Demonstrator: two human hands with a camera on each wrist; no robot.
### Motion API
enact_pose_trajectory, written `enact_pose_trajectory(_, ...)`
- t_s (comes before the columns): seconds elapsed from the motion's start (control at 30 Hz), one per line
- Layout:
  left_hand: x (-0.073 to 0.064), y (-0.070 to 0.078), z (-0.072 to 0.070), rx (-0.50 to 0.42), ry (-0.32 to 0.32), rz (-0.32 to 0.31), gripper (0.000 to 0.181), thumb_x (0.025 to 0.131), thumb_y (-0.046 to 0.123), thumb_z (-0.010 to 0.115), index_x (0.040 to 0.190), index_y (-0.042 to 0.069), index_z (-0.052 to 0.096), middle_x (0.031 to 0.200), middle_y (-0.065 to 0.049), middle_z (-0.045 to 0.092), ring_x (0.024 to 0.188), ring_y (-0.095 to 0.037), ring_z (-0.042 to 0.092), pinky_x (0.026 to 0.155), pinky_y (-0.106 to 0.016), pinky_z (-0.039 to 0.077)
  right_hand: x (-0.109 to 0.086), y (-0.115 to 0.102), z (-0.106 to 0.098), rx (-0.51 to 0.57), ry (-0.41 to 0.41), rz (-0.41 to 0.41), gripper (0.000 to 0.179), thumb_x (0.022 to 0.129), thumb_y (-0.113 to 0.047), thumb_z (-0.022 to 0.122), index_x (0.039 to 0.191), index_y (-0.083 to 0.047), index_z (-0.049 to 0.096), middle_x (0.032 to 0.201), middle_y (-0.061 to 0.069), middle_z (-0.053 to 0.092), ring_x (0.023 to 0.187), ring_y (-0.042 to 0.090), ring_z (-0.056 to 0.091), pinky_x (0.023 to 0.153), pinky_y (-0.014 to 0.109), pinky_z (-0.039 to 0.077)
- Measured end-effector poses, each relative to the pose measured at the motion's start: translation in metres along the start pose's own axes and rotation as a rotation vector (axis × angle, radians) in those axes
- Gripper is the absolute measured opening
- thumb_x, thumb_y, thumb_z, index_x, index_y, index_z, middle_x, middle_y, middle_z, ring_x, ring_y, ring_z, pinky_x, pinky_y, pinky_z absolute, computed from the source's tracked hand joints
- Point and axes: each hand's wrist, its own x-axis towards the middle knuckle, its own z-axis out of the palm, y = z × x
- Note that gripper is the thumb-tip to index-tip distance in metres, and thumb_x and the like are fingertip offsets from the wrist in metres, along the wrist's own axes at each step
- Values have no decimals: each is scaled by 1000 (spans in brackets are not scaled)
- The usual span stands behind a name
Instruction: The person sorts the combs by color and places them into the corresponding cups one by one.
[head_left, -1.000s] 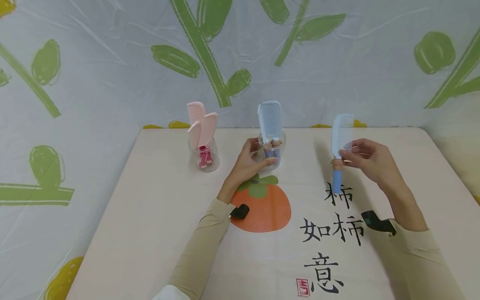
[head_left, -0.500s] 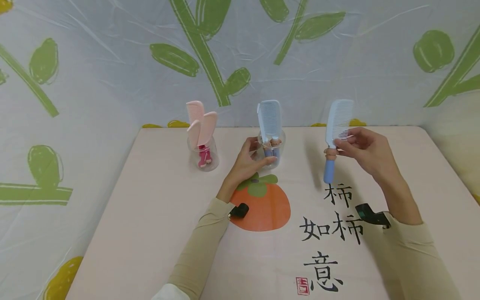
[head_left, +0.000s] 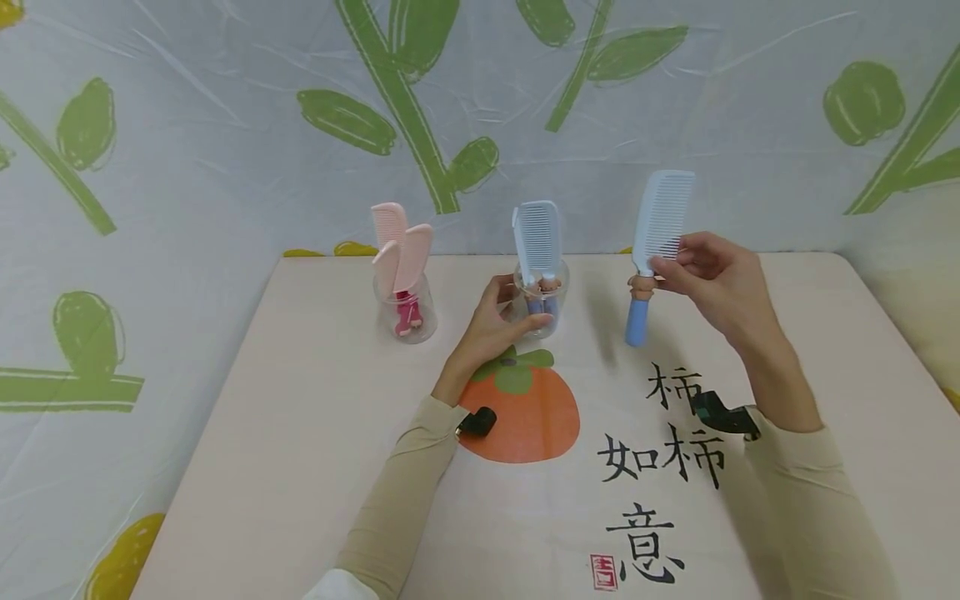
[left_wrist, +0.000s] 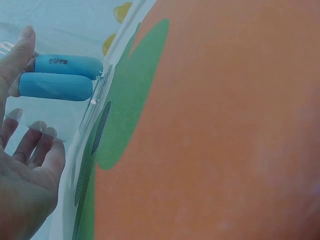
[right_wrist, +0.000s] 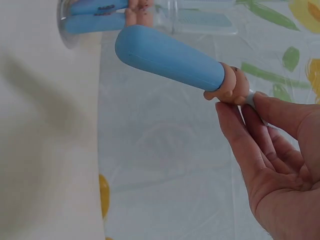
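Observation:
My left hand (head_left: 489, 329) holds a clear jar (head_left: 560, 300) at the back of the table, thumb in front and fingers round its left side. Two light blue combs (head_left: 540, 237) stand in that jar. The left wrist view shows their blue handles (left_wrist: 57, 86) through the clear wall. To the right, my right hand (head_left: 723, 287) pinches another light blue comb (head_left: 663, 217) near its neck, teeth end up. That comb is in the air, slightly tilted, its blue handle (right_wrist: 170, 55) hanging free. A doll-like band (right_wrist: 235, 85) circles its neck.
Left of my left hand stands another clear jar (head_left: 426, 321) with several pink combs (head_left: 414, 258). The pale table mat (head_left: 315, 433) bears a printed orange persimmon (head_left: 525, 417) and black characters. A leaf-patterned sheet (head_left: 247, 167) hangs behind the table edge.
My right hand has lifted the light blue comb higher and carried it left, closer to the jar. The left hand and both jars have stayed in place.

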Motion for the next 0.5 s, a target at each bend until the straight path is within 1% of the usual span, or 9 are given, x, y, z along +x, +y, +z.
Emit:
enact_pose_trajectory(0.07, 0, 0, 0, -3, 0, 1, 71, 88, 23, 83, 144, 14, 40, 139, -2, 49, 130, -18, 46, 118, -38, 36, 2, -3, 4, 2, 3, -6, 24, 90, 4, 74, 112, 6, 65, 91, 0, 72, 78, 8, 75, 76, 21, 59)
enact_pose_trajectory(0.17, 0, -1, 0, -2, 1, 0, 72, 88, 23, 83, 144, 15, 40, 139, -2, 48, 130, -17, 46, 118, -38, 36, 5, -6, 8, -75, 5, -25, 24, 92, 1, 74, 114, 4, 66, 93, -3, 72, 79, 5, 74, 78, 18, 58)
enact_pose_trajectory(0.23, 0, -1, 0, 6, 1, -2, 72, 88, 23, 83, 144, 15, 40, 139, -3, 49, 130, -18, 46, 118, -39, 36, 6, -9, 11, -78, 2, -34, 24, 92, 1, 74, 115, 3, 66, 94, -3, 72, 80, 5, 74, 78, 17, 57)
enact_pose_trajectory(0.27, 0, -1, 0, 9, 0, -3, 72, 88, 23, 83, 144, 15, 39, 139, -3, 48, 130, -18, 45, 118, -39, 36, 7, -10, 13, -41, -4, -34, 25, 91, 3, 74, 115, 4, 66, 94, 0, 72, 80, 7, 75, 78, 19, 58)
enact_pose_trajectory(0.3, 0, -1, 0, 12, -1, -4, 72, 88, 24, 83, 144, 15, 39, 139, -3, 48, 130, -18, 45, 118, -39, 36, 7, -11, 15, -33, -5, -39, 25, 91, 2, 74, 115, 4, 66, 95, 0, 72, 80, 7, 74, 78, 19, 58)
enact_pose_trajectory(0.37, 0, -1, 0, 15, -4, -5, 72, 89, 24, 83, 145, 15, 39, 140, -4, 48, 131, -19, 45, 118, -40, 36, 9, -13, 18, 36, -10, -53, 25, 90, 5, 74, 114, 5, 66, 94, 3, 72, 80, 9, 75, 78, 21, 58)
enact_pose_trajectory(0.5, 0, -1, 0, 20, -5, -13, 74, 88, 27, 83, 146, 15, 38, 142, -4, 47, 132, -20, 45, 119, -41, 35, 14, -16, 26, 110, -4, -107, 24, 90, 7, 74, 112, 6, 67, 93, 6, 71, 78, 10, 75, 77, 23, 59)
